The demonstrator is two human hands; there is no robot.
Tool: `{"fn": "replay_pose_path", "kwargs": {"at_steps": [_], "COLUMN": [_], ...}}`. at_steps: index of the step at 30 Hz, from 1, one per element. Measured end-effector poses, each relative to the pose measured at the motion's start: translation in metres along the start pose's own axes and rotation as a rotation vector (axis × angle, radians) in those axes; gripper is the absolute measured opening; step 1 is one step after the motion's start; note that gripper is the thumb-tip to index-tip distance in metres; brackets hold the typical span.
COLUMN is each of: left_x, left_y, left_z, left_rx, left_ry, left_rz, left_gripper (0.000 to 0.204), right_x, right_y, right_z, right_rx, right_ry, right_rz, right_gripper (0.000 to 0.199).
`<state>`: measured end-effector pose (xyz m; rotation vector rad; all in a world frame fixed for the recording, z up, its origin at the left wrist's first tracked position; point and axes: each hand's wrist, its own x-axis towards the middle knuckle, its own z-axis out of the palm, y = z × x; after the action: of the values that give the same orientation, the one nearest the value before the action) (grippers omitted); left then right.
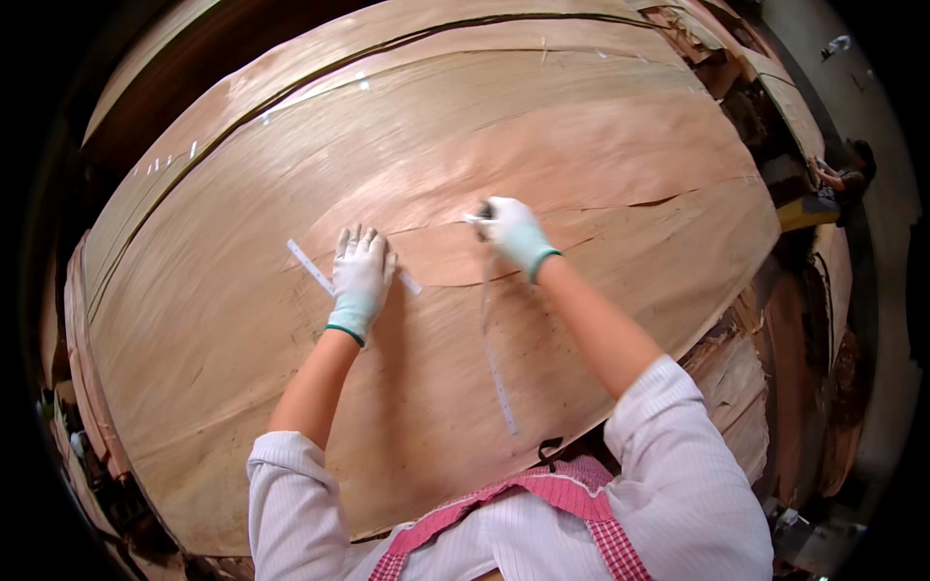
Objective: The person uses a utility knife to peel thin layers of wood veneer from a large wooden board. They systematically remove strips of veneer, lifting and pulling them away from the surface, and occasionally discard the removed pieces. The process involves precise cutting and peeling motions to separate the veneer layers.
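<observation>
A large sheet of thin wood veneer [223, 320] lies spread before me, with a pinker veneer patch [601, 150] across its middle and an uneven seam along the patch's near edge. My left hand [360, 276], in a white and pale green glove, presses flat on the veneer with its fingers stretched out. Under it runs a white tape strip [310, 268], whose other end shows by the wrist. My gloved right hand [511, 232] is closed above the seam, blurred. A long paper tape strip [496, 373] trails from it toward me. Something small and dark in its fingers cannot be made out.
Short white tape pieces [363, 81] dot the far part of the veneer, near a long dark gap [320, 70]. Ragged veneer stacks [731, 387] stand at the right. Farther right, another person [851, 174] is beside a yellow object [806, 213].
</observation>
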<state>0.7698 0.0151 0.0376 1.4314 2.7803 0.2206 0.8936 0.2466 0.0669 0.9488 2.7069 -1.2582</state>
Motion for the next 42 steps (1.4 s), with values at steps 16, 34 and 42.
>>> {"fn": "replay_pose_path", "kwargs": {"at_steps": [16,34,42], "left_x": [0.075,0.076,-0.007], "left_y": [0.181,0.269,0.389], "left_z": [0.041,0.031,-0.083], "left_rx": [0.130,-0.746,-1.937], "left_ry": [-0.019,0.009,-0.419], "left_rz": [0.403,0.183,-0.041], "left_gripper": [0.046,0.035,0.028], "right_x": [-0.068,-0.171,-0.251], "right_y": [0.079,0.138,0.129], "right_z": [-0.032,-0.115,-0.198], "right_rx": [0.380,0.817,0.285], "right_ry": [0.043,0.608,0.435], "right_rz": [0.449,0.254,-0.254], "right_gripper": [0.038,0.017,0.014]}}
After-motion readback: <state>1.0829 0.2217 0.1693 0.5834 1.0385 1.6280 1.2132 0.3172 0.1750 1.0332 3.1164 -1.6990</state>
